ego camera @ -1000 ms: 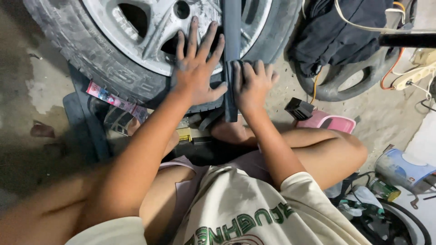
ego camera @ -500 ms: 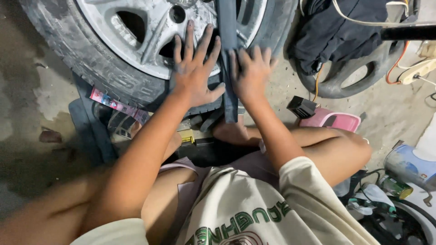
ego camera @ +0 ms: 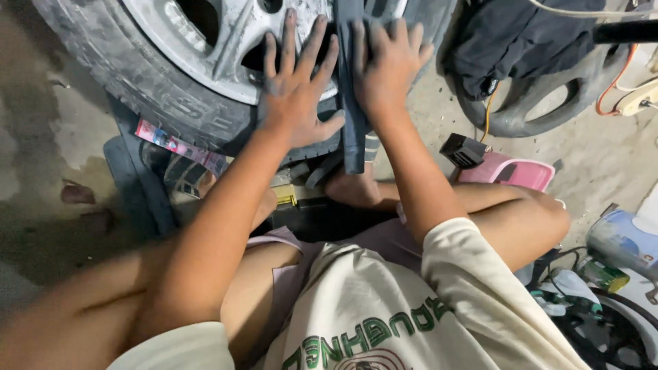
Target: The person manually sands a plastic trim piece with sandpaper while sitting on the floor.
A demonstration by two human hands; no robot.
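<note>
Head view, step in hand: pressing down on the wheel — looks like a hold-and-seat stage, with a dark rubber strip (ego camera: 351, 103) laid across tyre (ego camera: 171, 96) and silver alloy rim (ego camera: 233, 41).
Left hand (ego camera: 298, 89): flat, fingers splayed wide, palm bearing on rim edge and tyre sidewall, just left of the strip, thumb side touching it.
Right hand (ego camera: 387, 68): open too, fingers together-ish and extended, pressed against the strip's right flank; gripping nothing, pinching nothing.
Strip position: squeezed upright between both hands, lower end hanging over the tyre's near edge, above a bare foot (ego camera: 356, 188).
Wheel position: lying straight ahead of the knees, top part cut off by the frame.
Next move, a judgement: likely calls for steady, even pressure from both palms and a firm hold so the strip stays aligned.
Surroundings: pink sandal (ego camera: 510, 171) right, second tyre (ego camera: 541, 103) beyond, concrete floor (ego camera: 41, 137) left.
</note>
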